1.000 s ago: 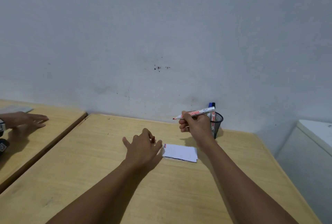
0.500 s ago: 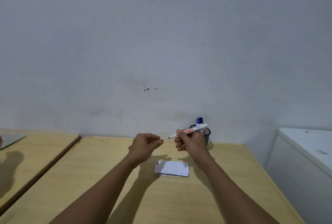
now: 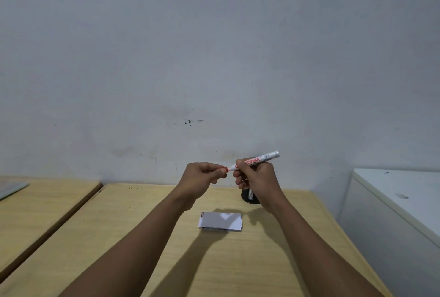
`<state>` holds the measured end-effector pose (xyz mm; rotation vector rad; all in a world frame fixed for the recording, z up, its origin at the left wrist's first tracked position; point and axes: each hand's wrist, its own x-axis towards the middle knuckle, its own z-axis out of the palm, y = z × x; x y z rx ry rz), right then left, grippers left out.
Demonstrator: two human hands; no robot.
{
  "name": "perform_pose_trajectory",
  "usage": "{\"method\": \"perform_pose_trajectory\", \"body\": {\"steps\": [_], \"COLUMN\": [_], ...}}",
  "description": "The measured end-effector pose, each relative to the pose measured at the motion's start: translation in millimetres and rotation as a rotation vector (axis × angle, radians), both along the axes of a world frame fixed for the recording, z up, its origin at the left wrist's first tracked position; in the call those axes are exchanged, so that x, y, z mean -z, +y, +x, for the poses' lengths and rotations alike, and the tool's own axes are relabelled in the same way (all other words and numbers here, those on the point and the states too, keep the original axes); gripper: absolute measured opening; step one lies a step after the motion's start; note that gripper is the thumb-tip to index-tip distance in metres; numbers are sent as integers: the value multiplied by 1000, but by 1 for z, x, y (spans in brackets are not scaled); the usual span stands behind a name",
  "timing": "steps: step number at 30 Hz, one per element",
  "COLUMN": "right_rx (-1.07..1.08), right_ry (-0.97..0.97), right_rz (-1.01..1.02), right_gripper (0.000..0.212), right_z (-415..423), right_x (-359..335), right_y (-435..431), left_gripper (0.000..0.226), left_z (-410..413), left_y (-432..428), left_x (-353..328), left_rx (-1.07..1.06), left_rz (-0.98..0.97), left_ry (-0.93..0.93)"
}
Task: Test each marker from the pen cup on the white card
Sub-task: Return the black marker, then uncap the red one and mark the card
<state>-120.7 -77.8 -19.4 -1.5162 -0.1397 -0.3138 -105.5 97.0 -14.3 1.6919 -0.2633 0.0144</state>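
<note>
My right hand (image 3: 256, 177) grips a white marker with red lettering (image 3: 258, 160), held nearly level above the table, its red tip end pointing left. My left hand (image 3: 202, 177) pinches a small red cap (image 3: 225, 169) right at that tip; I cannot tell whether the cap is seated on the marker. The white card (image 3: 220, 221) lies flat on the wooden table (image 3: 214, 261), below and between both hands. The black mesh pen cup (image 3: 248, 198) stands behind my right hand, mostly hidden by it.
A second wooden table (image 3: 35, 208) lies to the left across a narrow gap, with a grey flat object (image 3: 10, 188) at its far edge. A white cabinet (image 3: 395, 213) stands at the right. A grey wall rises just behind the table.
My left hand rose from the table beside the card and came to the marker's tip. The view tilted up. The other person's hand at the left is out of view.
</note>
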Motion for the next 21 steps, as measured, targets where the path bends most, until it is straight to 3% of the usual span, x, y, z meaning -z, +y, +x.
{"method": "perform_pose_trajectory", "body": {"steps": [13, 17, 21], "right_rx": [-103, -123, -115], "right_ry": [-27, -64, -76], "right_rz": [118, 89, 51], "right_gripper": [26, 24, 23], "right_z": [-3, -2, 1], "right_x": [-17, -18, -17], "right_y": [-9, -10, -9], "left_gripper": [22, 28, 25], "left_z": [-5, 1, 5], "left_y": [-13, -10, -10], "left_x": [-14, -15, -16], "left_rx": [102, 103, 119], "left_rz": [-129, -50, -106], "left_ry": [66, 68, 35]}}
